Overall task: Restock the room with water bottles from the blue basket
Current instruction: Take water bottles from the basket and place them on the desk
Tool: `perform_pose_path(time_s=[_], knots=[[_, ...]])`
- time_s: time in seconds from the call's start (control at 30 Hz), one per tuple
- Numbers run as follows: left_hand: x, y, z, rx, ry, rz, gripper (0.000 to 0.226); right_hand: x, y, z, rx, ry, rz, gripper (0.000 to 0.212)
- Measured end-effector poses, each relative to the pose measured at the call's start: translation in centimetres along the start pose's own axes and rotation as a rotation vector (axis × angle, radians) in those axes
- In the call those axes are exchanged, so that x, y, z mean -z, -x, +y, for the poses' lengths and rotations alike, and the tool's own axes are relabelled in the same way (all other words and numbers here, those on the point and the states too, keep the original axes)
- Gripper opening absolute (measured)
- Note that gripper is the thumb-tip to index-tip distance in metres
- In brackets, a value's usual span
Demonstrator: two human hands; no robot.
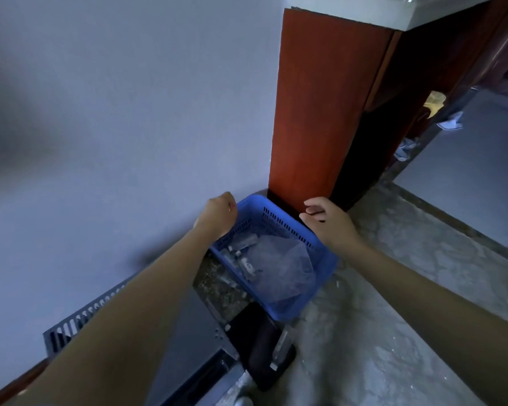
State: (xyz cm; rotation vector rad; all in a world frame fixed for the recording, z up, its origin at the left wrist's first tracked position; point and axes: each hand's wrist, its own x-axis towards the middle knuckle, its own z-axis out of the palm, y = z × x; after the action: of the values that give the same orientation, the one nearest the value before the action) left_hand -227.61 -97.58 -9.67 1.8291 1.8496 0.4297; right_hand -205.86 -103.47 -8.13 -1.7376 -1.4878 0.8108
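Now, over on the left, pale wall (100,127) fills most of my view, with a slotted grey panel (79,320) low against it. My left hand (217,216) is curled into a fist at the near-left rim of the blue basket (323,268), grip closed tight, though I can't tell whether it has the rim or just sits against it. Basket sits on the floor by a dark speckled stone edge (220,285), with water bottles (244,259) lying jumbled inside beside a crumpled clear plastic bag (285,268). Behind it stands a red-brown wooden cabinet (320,112). My right hand (329,219) hovers at the basket's far-right corner, fingers loosely spread, grip wide and holding nothing. Further right, mottled grey floor (393,332).
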Motion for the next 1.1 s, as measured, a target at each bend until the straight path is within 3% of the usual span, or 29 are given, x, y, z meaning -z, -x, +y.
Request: perform_pose_path(time_s=[0.2, 0.63, 0.73, 0.97, 1.1], knots=[[-2.1, -3.9, 1.7, 0.116, 0.012, 0.038, 0.008, 2.2, -6.6, 2.2, 0.067, 0.020, -0.115, 0.033], [-11.4, -7.4, 11.1, 0.466, 0.080, 0.159, 0.018, 9.1, -20.4, 9.4, 0.214, 0.059, -0.514, 0.032], [-11.5, -7.1, 11.4, 0.518, 0.097, 0.209, 0.006, 8.7, -22.3, 9.4, 0.253, 0.064, -0.556, 0.032], [-11.9, -8.2, 8.9, 0.632, 0.101, 0.235, 0.005, 5.7, -25.5, 9.2, 0.304, 0.079, -0.658, 0.033], [-12.5, -11.9, 7.7, 0.649, 0.126, 0.209, 0.004, 4.3, -28.1, 9.5, 0.319, 0.135, -0.734, 0.052]])
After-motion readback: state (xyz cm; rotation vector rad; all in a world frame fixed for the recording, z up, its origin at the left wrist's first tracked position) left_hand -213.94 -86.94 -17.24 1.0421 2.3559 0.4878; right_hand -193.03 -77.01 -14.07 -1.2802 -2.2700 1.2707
